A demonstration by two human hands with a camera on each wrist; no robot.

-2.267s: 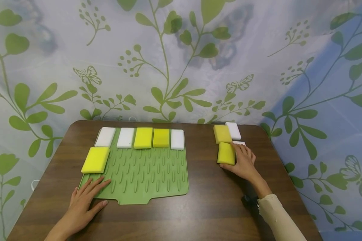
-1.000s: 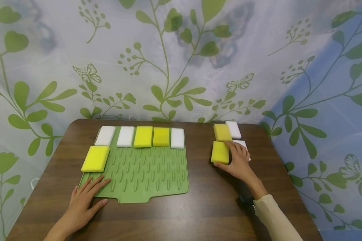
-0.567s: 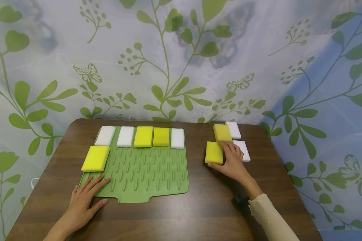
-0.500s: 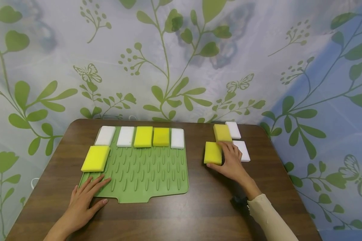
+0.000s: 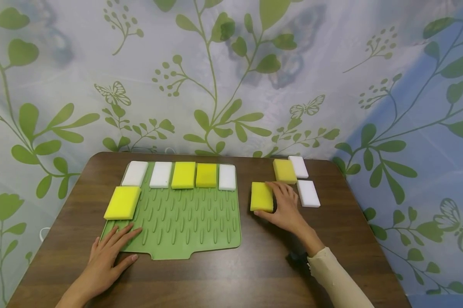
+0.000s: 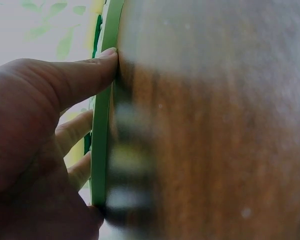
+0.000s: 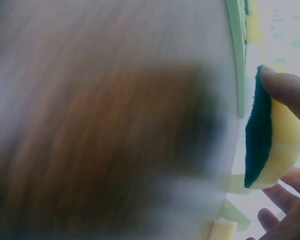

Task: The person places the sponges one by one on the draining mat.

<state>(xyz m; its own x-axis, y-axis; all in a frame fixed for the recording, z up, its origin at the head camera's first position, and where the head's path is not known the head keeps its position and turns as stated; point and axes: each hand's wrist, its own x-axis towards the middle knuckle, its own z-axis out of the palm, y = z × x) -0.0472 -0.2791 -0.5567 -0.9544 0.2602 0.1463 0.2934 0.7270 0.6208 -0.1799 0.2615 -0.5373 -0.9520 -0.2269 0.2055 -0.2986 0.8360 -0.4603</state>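
Observation:
My right hand (image 5: 283, 209) pinches a yellow scouring sponge (image 5: 260, 196) between thumb and fingers, just right of the green ribbed mat (image 5: 177, 252). The right wrist view shows the sponge's dark green scouring layer (image 7: 258, 135) facing down, with a gap to the tabletop. My left hand (image 5: 104, 265) rests with spread, straight fingers on the mat's near left corner; its thumb lies at the near edge. In the left wrist view the thumb (image 6: 85, 75) touches the mat's green rim (image 6: 101, 145). Another yellow sponge (image 5: 122, 202) lies just beyond the left fingertips.
Along the mat's far edge lie white foam blocks, such as the one at the right end (image 5: 227, 177), and two yellow sponges (image 5: 183, 175). Right of the mat are a paler yellow sponge (image 5: 284, 171) and two white blocks (image 5: 308, 193). A patterned wall covering (image 5: 231, 85) stands behind the table.
My right hand has carried the yellow sponge left from beside the right-hand group toward the mat, uncovering the nearer white block. My left hand has not moved.

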